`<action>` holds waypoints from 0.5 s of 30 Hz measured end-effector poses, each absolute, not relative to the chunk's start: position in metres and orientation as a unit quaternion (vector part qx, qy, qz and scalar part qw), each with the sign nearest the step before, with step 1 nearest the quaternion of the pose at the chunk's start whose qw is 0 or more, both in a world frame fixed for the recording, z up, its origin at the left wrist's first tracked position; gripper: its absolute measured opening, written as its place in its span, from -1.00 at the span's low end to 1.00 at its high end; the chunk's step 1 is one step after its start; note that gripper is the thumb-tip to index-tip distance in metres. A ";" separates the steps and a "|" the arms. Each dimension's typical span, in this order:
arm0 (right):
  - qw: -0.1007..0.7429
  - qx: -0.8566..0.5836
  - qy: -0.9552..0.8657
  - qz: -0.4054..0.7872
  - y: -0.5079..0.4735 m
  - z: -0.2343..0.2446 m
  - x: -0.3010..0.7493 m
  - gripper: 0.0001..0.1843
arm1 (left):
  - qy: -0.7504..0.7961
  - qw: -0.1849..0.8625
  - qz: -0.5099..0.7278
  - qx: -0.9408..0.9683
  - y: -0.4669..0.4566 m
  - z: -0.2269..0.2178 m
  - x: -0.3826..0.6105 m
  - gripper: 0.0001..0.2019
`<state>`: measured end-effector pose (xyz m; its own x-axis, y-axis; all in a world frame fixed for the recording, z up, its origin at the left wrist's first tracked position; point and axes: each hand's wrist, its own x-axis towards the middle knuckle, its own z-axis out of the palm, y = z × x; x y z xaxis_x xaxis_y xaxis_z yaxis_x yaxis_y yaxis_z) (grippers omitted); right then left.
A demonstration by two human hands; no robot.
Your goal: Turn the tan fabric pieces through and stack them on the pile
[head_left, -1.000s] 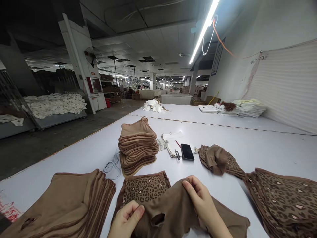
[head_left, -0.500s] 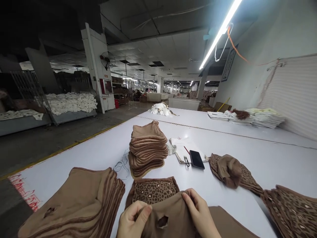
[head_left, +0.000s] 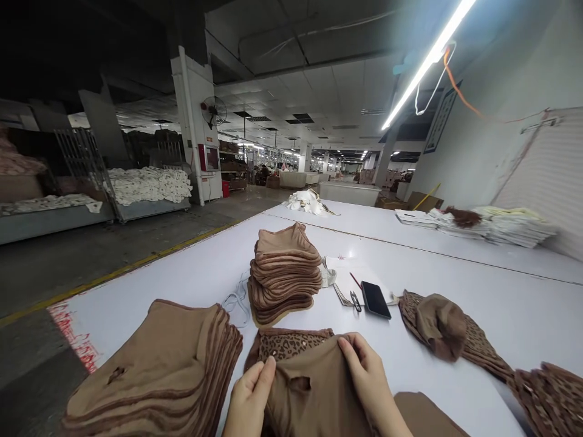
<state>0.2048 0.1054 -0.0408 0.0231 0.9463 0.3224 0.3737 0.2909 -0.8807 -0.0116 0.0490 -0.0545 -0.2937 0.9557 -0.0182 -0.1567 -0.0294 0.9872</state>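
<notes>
Between my two hands a brown fabric piece [head_left: 328, 394] is stretched, with a small hole near its upper left. My left hand [head_left: 250, 388] pinches its left edge between thumb and fingers. At the upper right corner my right hand [head_left: 367, 370] grips the same cloth. Behind it lies a leopard-print piece [head_left: 291, 343], partly covered by the held cloth. A stack of brown pieces [head_left: 159, 358], the top one with a hole, lies to the left. Farther back stands a taller pile of folded brown pieces [head_left: 285, 267].
A black phone [head_left: 376, 300], thread snips [head_left: 355, 301] and a red pen lie on or beside white papers [head_left: 350, 270]. Leopard-print pieces [head_left: 487, 343] lie at right. A light-blue cord [head_left: 235, 300] is beside the tall pile. White cloth [head_left: 306, 201] lies at the table's far end.
My view has turned slightly left, so the table things appear shifted right. Both hands still hold the brown piece, raised a little so it covers more of the leopard print.
</notes>
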 end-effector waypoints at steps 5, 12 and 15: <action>0.497 -0.507 -0.652 0.265 0.122 -0.029 0.189 -0.71 | 0.513 0.512 0.595 0.348 0.061 -0.063 -0.013 -0.62; 0.370 -0.462 -0.794 0.136 0.048 -0.067 0.183 -0.76 | 0.581 0.470 0.579 0.326 0.041 -0.086 -0.023 -0.34; 0.309 -0.374 -0.872 -0.054 0.020 -0.105 0.179 -0.81 | 0.573 0.502 0.553 0.339 0.009 -0.103 -0.023 -0.50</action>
<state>0.1785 0.0205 -0.1050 -0.5284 0.6199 0.5801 0.6870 0.7137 -0.1369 -0.0231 0.0090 -0.1032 -0.2666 0.9426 -0.2008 -0.1670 0.1601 0.9729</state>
